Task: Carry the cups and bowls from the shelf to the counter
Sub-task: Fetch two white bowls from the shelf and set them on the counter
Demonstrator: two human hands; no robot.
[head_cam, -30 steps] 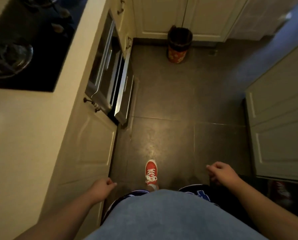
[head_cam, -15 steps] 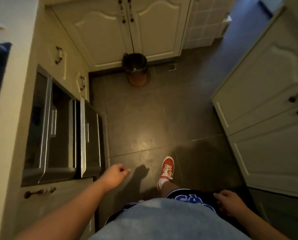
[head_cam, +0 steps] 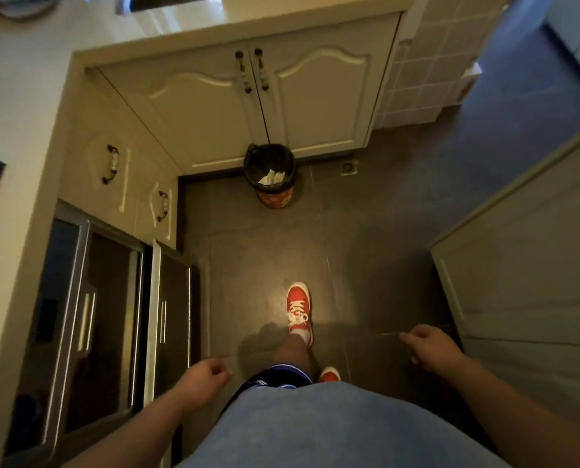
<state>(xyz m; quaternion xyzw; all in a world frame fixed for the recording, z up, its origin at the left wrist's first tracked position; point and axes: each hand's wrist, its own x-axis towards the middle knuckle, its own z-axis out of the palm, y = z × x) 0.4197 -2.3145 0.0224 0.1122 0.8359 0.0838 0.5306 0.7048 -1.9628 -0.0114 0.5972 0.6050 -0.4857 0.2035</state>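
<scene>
Since half a second ago the view has tipped up and forward: the bin [head_cam: 270, 175] sits lower in frame, the corner tabletop [head_cam: 28, 82] has come into sight at top left, and the red shoe [head_cam: 298, 312] has stepped ahead onto the lit patch of floor [head_cam: 265, 251]. Both hands have swung; the left hand [head_cam: 202, 378] hangs beside the steel oven doors [head_cam: 89, 319], and the right hand [head_cam: 432, 347] has lifted out near the pale cabinet [head_cam: 524, 265] on the right. Each grip is loosely curled and carries nothing. No cup or bowl can be made out anywhere; only a blurred round object lies at the tabletop's far left edge. Dark grey tiles cover the floor of a narrow galley, with cream cupboard doors [head_cam: 258, 106] straight ahead behind the bin, which holds crumpled paper.
</scene>
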